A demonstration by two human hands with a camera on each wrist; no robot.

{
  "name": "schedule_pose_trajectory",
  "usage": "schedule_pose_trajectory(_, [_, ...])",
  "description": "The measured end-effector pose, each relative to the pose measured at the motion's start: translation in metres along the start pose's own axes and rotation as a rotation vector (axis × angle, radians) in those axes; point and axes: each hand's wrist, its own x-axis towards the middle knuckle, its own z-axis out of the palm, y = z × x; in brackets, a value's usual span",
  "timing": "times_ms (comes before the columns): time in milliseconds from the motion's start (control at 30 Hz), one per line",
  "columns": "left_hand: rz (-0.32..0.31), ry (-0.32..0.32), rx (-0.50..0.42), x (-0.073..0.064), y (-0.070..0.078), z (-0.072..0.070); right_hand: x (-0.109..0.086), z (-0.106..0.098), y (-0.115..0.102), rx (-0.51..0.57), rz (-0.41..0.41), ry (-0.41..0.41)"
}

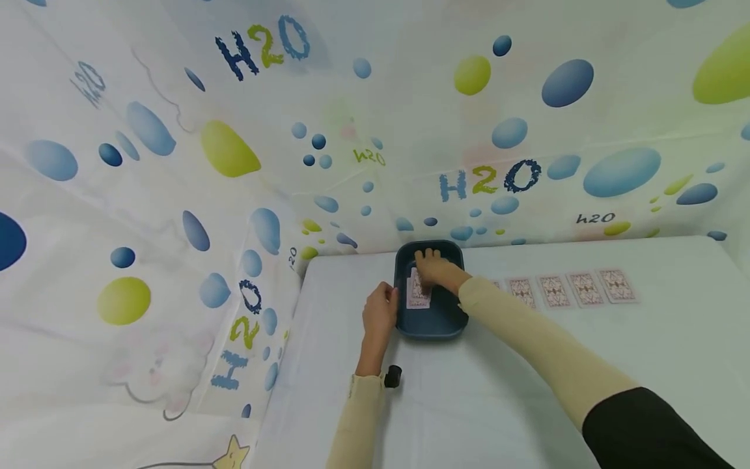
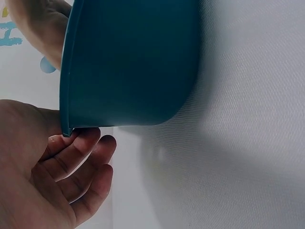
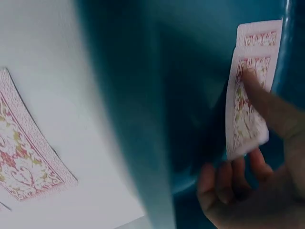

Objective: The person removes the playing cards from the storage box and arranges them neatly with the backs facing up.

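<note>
A dark blue plastic tray [image 1: 432, 331] stands at the back of the table. At its left side my left hand [image 1: 379, 312] grips the rim, the thumb against the edge and the fingers [image 2: 76, 157] bent outside the wall. My right hand [image 1: 439, 270] reaches inside the tray. In the right wrist view it holds a playing card [image 3: 243, 124] with a red pattern, the thumb on its back and the fingers at its near end. That card overlaps another playing card [image 3: 257, 36] beside the tray wall.
Several face-down playing cards [image 1: 584, 288] lie in a row to the tray's right, partly hidden by my right forearm. A white cloth [image 1: 527, 404] covers the table. A patterned curtain [image 1: 404, 130] hangs behind the table and along its left side.
</note>
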Motion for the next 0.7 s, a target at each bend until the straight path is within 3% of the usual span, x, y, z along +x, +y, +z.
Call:
schedule_pose_trajectory(133, [-0.003,0.009,0.007,0.0,0.005,-0.002,-0.005,-0.004,0.009,0.142,-0.076,0.099])
schedule_pose_trajectory(267, [-0.008,0.012,0.001,0.0,0.009,-0.005,-0.021,-0.014,0.024,0.5,-0.157,0.179])
schedule_pose_trajectory(367, [-0.018,0.008,0.001,0.0,0.01,-0.005,-0.041,-0.018,0.049,0.752,-0.213,0.236])
schedule_pose_trajectory(467, [-0.033,-0.002,0.004,-0.001,0.01,-0.004,-0.064,-0.016,0.086,0.913,-0.23,0.241])
schedule_pose_trajectory(700, [-0.036,-0.001,-0.009,-0.002,0.009,0.0,-0.119,-0.011,0.188,0.929,-0.128,0.246])
